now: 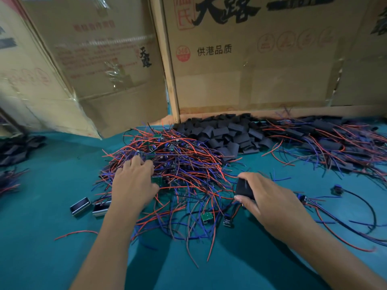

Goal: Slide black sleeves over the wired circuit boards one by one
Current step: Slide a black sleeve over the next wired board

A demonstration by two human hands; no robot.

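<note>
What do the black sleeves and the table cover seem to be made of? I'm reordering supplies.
Black sleeves: apparently matte flexible plastic tubing, perhaps heat-shrink; they lie flattened and creased, without shine. The one in the right hand looks the same. Table cover: teal, dull and faintly textured, likely felt or cloth, though a rubber mat can't be ruled out.

near edge: teal table (37,258) is lying pretty much open, just one stray red wire (75,233)
middle: wire tangle (178,176) is hogging the centre
far: sleeve heap (222,132) and cardboard boxes (251,70) are walling it off
left: two small metal boxes (90,206) are sitting beside the tangle
</note>
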